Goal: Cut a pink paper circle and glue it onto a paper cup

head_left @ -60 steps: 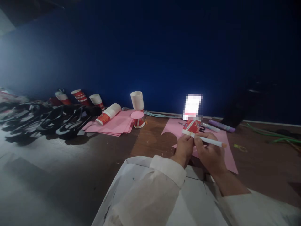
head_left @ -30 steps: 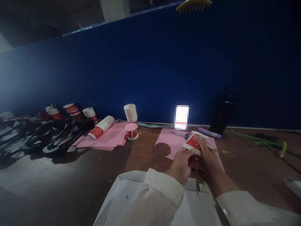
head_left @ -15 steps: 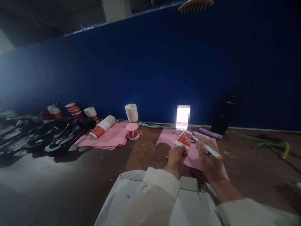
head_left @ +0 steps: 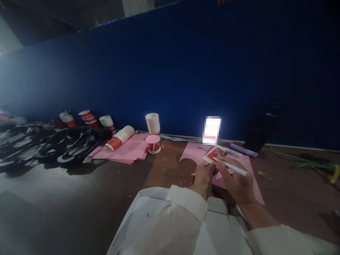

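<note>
My left hand [head_left: 204, 177] grips a small red and white paper cup [head_left: 213, 154], tilted on its side above a pink sheet of paper [head_left: 251, 177]. My right hand [head_left: 237, 182] holds a white pen [head_left: 233, 168] with its tip at the cup's wall. Both hands are closed, close together in front of me. White sleeves cover my forearms.
A stack of pink sheets [head_left: 124, 150] with a lying cup stack [head_left: 119, 137] is at the left. A cup under a pink disc [head_left: 154, 143], a white cup [head_left: 153, 123], more cups [head_left: 89, 118], black sandals [head_left: 66, 143], a purple marker [head_left: 243, 150], a bright screen [head_left: 212, 130], green cords [head_left: 305, 161].
The cup has been turned in my left hand from upright to tilted. My right hand brought the pen back against it. The view shifted slightly.
</note>
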A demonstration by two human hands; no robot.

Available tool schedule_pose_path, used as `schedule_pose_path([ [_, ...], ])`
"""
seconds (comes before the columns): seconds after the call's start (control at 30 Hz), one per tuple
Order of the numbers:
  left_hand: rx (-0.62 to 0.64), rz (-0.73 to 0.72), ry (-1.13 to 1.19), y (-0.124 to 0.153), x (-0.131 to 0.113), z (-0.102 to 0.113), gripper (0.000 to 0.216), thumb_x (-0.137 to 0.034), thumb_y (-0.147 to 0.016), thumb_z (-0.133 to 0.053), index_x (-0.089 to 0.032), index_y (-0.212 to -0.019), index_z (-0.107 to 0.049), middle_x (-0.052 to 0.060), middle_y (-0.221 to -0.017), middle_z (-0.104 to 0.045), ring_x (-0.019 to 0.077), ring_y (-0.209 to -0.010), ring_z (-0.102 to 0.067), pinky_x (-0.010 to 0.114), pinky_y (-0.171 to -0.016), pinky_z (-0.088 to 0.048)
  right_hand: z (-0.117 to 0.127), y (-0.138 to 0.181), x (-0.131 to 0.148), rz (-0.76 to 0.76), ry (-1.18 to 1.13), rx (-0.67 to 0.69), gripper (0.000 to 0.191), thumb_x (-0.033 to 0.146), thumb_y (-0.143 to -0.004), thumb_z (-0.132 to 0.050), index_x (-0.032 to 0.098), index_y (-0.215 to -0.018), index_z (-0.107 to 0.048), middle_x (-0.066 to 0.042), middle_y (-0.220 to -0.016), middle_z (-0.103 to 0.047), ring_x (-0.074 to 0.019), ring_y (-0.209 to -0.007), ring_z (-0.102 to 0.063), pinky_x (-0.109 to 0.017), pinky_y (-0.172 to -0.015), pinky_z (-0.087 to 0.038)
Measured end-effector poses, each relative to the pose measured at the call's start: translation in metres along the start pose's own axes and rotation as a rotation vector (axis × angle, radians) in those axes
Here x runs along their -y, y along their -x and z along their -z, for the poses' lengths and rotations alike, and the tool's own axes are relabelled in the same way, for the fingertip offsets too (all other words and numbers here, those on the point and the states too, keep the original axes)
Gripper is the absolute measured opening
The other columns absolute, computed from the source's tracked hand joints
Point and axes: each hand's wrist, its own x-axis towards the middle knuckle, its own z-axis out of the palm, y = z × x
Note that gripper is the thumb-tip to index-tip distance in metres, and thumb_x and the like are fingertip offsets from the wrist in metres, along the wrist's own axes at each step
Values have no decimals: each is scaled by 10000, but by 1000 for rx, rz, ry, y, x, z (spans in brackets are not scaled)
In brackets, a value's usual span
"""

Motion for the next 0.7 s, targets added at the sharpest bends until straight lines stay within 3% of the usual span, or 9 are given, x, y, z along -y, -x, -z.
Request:
schedule_pose_path([
  [0.37, 28, -12, 31, 7, -3, -3, 358, -379, -537, -896, -134, -706, -697, 29, -700, -651, 154, -708, -611, 313, -836, -494, -1, 0, -3, 43, 56, -11, 263, 395, -963, -599, 185, -955, -756, -102, -955, -799, -258, -894, -757, -426, -862, -609],
  [0.7, 83, -23, 20, 6, -3, -3, 442, -414, -541, -909, -120, -825, -742, 58, -775, -700, 212, -824, -672, 362, -914, -492, -3, -1, -4, 105, 106, -19, 253, 355, -978, -582, 171, -941, -752, -111, -948, -797, -245, -892, -762, -394, -858, -612],
])
